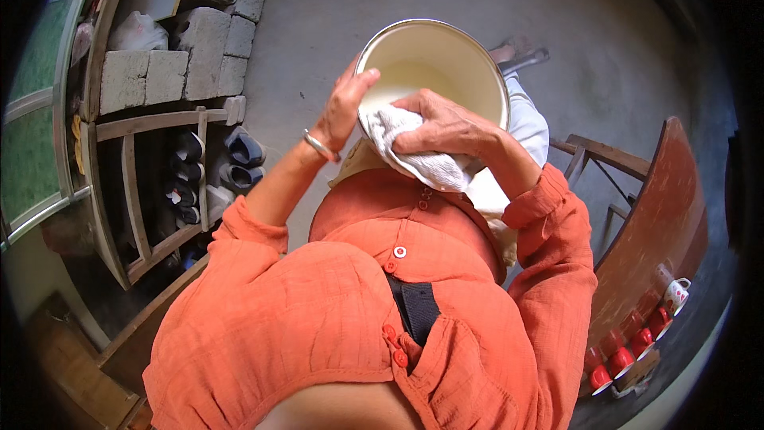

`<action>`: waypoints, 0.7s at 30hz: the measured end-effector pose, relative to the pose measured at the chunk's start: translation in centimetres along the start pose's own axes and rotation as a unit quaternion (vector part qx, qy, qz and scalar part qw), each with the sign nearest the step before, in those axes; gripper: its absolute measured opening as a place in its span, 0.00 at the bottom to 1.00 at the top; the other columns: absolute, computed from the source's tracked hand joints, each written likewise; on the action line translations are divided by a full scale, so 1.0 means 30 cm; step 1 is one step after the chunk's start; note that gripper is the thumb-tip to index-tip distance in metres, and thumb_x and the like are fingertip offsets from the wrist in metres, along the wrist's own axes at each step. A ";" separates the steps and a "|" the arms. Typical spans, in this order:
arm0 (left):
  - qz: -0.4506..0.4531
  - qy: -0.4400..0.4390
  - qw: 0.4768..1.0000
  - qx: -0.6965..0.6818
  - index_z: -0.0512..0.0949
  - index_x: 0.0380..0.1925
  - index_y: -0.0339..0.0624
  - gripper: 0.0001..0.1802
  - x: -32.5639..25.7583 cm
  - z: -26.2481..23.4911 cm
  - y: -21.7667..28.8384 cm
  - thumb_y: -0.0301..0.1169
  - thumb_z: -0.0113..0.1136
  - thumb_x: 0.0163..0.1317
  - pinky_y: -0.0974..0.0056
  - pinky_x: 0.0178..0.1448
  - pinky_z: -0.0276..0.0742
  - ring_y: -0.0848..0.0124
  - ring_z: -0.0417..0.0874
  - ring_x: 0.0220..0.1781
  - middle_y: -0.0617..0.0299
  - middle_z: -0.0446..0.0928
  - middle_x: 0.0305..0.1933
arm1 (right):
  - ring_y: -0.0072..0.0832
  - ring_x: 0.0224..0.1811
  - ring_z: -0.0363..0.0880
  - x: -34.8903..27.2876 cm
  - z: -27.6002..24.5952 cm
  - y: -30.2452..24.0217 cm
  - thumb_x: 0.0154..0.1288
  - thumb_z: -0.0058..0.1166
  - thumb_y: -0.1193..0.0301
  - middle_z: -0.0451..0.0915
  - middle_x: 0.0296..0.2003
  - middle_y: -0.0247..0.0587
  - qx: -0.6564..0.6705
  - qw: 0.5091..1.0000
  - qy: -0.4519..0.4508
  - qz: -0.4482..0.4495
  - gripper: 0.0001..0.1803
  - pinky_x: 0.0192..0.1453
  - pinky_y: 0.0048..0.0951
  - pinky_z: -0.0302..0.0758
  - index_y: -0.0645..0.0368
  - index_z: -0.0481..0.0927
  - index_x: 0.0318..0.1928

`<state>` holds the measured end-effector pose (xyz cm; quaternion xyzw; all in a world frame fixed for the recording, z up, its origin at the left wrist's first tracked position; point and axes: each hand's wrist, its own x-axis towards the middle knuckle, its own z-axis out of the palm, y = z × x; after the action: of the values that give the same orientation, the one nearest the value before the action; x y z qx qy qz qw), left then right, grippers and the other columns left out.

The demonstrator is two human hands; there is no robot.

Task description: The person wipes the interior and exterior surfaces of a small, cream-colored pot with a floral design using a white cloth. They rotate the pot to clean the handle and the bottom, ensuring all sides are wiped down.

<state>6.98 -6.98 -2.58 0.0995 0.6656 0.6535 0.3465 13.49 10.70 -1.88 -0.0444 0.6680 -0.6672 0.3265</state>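
A cream-coloured round pot (450, 52) with a thin dark rim is tilted so that its mouth faces me, in front of my belly. My left hand (344, 103) grips its left rim, with the thumb on the inner side and the fingers behind the wall. A bunched white cloth (391, 123) is in my right hand (455, 126), closed around it and pressing it against the near rim. Part of the cloth hangs over the rim toward my orange shirt. The pot's underside is hidden.
At left, a wooden rack (131, 191) holds several dark shoes (187, 159), beside grey concrete blocks (165, 76) with a white plastic bag (139, 32) on top. At right stands a brown wooden table (656, 199) with several red cups (621, 361) and a white mug (676, 296).
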 end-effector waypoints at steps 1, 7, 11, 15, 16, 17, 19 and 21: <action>-0.002 -0.005 1.000 0.024 0.66 0.61 0.35 0.24 0.019 -0.010 0.026 0.35 0.43 0.67 0.62 0.65 0.63 0.64 0.71 0.61 0.51 0.72 0.59 | 0.22 0.28 0.77 0.016 0.010 0.004 0.50 0.59 0.60 0.80 0.27 0.36 0.020 0.999 0.028 -0.025 0.19 0.34 0.26 0.72 0.62 0.81 0.37; -0.055 -0.122 0.988 0.074 0.73 0.39 0.43 0.16 0.221 -0.080 0.075 0.44 0.54 0.63 0.72 0.45 0.71 0.78 0.75 0.40 0.67 0.73 0.35 | 0.23 0.26 0.79 0.106 0.081 -0.042 0.59 0.53 0.70 0.81 0.30 0.38 0.328 0.913 0.223 -0.090 0.11 0.32 0.24 0.76 0.64 0.78 0.38; -0.085 -0.154 0.982 0.064 0.74 0.47 0.38 0.22 0.232 -0.044 0.084 0.44 0.54 0.62 0.70 0.50 0.71 0.75 0.76 0.45 0.63 0.76 0.42 | 0.20 0.31 0.77 0.037 0.051 -0.002 0.54 0.56 0.68 0.80 0.31 0.36 0.183 0.966 0.165 -0.074 0.14 0.36 0.23 0.74 0.63 0.79 0.40; -0.093 -0.168 0.979 0.070 0.72 0.54 0.37 0.27 0.220 -0.038 0.023 0.44 0.55 0.60 0.70 0.54 0.70 0.74 0.76 0.49 0.60 0.77 0.48 | 0.21 0.31 0.77 -0.090 -0.051 -0.010 0.45 0.58 0.67 0.81 0.28 0.34 -0.123 0.987 -0.095 0.029 0.16 0.36 0.27 0.73 0.58 0.82 0.37; -0.084 -0.168 0.979 0.080 0.75 0.50 0.38 0.24 0.218 -0.022 0.027 0.44 0.55 0.59 0.70 0.54 0.69 0.74 0.75 0.47 0.62 0.77 0.45 | 0.22 0.30 0.77 -0.103 -0.068 -0.035 0.44 0.58 0.67 0.80 0.27 0.34 -0.147 0.979 -0.126 0.069 0.16 0.35 0.27 0.73 0.58 0.82 0.37; -0.090 -0.170 0.977 0.090 0.75 0.46 0.39 0.22 0.224 -0.018 0.027 0.44 0.54 0.59 0.69 0.51 0.70 0.75 0.75 0.45 0.63 0.76 0.43 | 0.22 0.30 0.77 -0.107 -0.080 -0.052 0.44 0.58 0.68 0.80 0.26 0.34 -0.172 0.966 -0.158 0.109 0.16 0.34 0.28 0.72 0.59 0.82 0.36; -0.097 -0.179 0.972 0.115 0.76 0.40 0.41 0.19 0.255 -0.012 0.036 0.44 0.53 0.57 0.68 0.45 0.70 0.75 0.74 0.41 0.65 0.75 0.38 | 0.22 0.29 0.76 -0.100 -0.079 -0.057 0.44 0.58 0.67 0.80 0.25 0.34 -0.139 0.981 -0.115 0.075 0.15 0.34 0.27 0.72 0.59 0.83 0.35; -0.101 -0.168 0.975 0.108 0.75 0.36 0.43 0.17 0.268 -0.002 0.037 0.45 0.54 0.56 0.68 0.43 0.70 0.76 0.73 0.39 0.66 0.73 0.35 | 0.22 0.29 0.77 -0.068 -0.054 -0.016 0.45 0.58 0.67 0.80 0.26 0.33 -0.087 0.995 -0.042 0.013 0.15 0.34 0.26 0.72 0.58 0.83 0.36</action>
<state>0.63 -2.18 -4.21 0.1771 0.6710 0.5135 0.5047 14.10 13.05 -0.83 -0.0919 0.7099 -0.5996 0.3579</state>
